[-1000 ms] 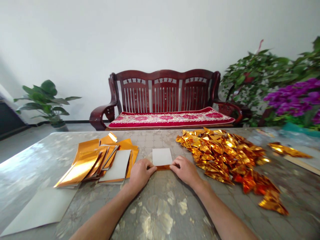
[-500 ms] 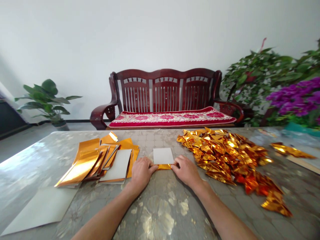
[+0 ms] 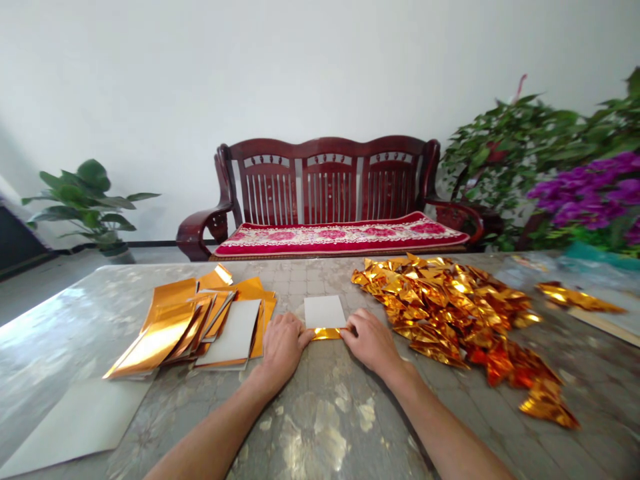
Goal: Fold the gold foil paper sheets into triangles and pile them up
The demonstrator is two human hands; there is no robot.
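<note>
L hand [image 3: 283, 347] & R hand [image 3: 369, 342] with fingers together, pressing gold-foil fold [image 3: 326, 333] on white-backed sheet [image 3: 325, 312], mid surface [image 3: 50, 320]; flat orange-gold sheets [image 3: 185, 327] left, creased gold pieces [image 3: 450, 313] heaped right

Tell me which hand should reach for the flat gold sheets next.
Probably the left hand: it sits closer to the flat gold sheets, while the right hand lies farther off, beside the crumpled foil.

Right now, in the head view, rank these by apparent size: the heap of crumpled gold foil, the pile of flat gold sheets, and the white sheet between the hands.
1. The heap of crumpled gold foil, clearly the largest.
2. The pile of flat gold sheets.
3. The white sheet, clearly the smallest.
</note>
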